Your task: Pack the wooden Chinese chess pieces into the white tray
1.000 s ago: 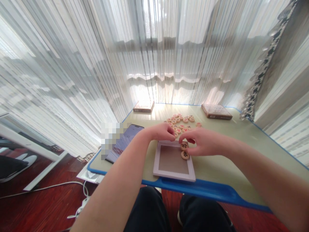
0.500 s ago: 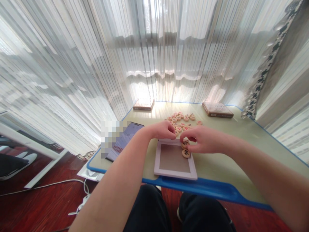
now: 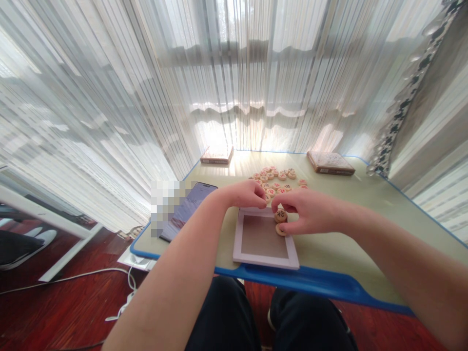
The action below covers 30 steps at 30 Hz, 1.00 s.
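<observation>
Inside the right edge of a shallow white-rimmed tray (image 3: 238, 239) are two round wooden Chinese chess pieces, an upper piece (image 3: 281, 215) with a dark character and a lower piece (image 3: 279, 230). My right hand (image 3: 307, 210) bends around them from the right, its index finger at the far side of the upper piece and its thumb over the lower one. My left hand (image 3: 247, 194) is closed above the tray's far edge; what its curled fingers hold, if anything, is hidden. Just beyond both hands lie several loose Chinese chess pieces (image 3: 270, 191) with red or dark characters.
A smartphone (image 3: 190, 207) lies at the table's left side. Two flat boxes stand at the back, a left box (image 3: 217, 155) and a right box (image 3: 330, 163). The table (image 3: 351, 195) has a blue edge, with sheer curtains (image 3: 252, 87) behind it.
My right thumb has shifted onto the lower piece and now covers most of its character. My left hand stays nearly in place, and the view has shifted slightly.
</observation>
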### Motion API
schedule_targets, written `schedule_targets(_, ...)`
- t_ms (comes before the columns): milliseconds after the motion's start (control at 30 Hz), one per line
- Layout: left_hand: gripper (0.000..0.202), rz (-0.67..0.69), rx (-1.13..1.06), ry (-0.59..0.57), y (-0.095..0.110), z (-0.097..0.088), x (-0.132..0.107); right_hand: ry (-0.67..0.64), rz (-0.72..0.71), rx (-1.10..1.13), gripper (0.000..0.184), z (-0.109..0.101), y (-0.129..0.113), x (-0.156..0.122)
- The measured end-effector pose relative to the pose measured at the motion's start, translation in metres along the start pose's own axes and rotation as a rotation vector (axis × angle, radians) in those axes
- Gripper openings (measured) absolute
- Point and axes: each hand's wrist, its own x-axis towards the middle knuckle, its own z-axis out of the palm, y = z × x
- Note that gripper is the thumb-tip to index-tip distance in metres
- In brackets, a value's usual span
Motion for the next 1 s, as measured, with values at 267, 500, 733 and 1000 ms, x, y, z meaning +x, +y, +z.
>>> schedule_targets(267, 0.014, 0.009, 0.022, -0.011, -0.0003, -0.0007, 0.0001, -0.017, 0.018, -0.098, 0.021, 0.0077, -0.0048, -0.0004)
schedule_targets(500, 0.012, -0.003, 0.015, -0.008, 0.0005, -0.0003, -0.0002, -0.036, 0.022, -0.071, 0.016, 0.0071, -0.001, -0.0002)
schedule_targets(733, 0.011, -0.018, 0.018, -0.007, 0.003, -0.0007, -0.0014, -0.059, 0.031, -0.069, 0.017, 0.0058, -0.0022, -0.0003)
schedule_targets(1000, 0.01, -0.02, 0.042, -0.002, 0.0032, 0.0005, -0.0008, -0.016, -0.009, -0.045, 0.013, 0.0046, 0.0006, -0.0006)
